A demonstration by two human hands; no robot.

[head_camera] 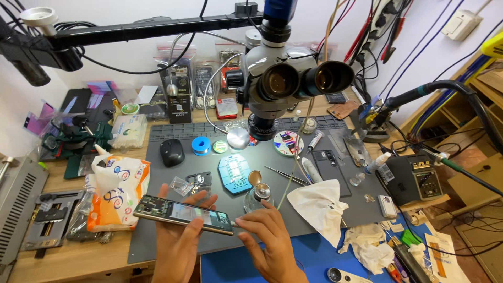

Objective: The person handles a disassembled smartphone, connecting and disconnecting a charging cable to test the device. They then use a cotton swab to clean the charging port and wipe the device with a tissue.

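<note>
My left hand holds an opened smartphone flat above the grey work mat, fingers under it and thumb at its near edge; the phone's circuit board and battery face up. My right hand touches the phone's right end with its fingertips, and a thin tool tip seems to sit there. Just beyond the hands stand a small glass bottle with a metal cap and a blue hexagonal holder.
A stereo microscope hangs over the mat. Tweezers, a dark phone, white tissues, a black mouse, a tissue pack and a soldering station surround the hands. A blue mat lies near me.
</note>
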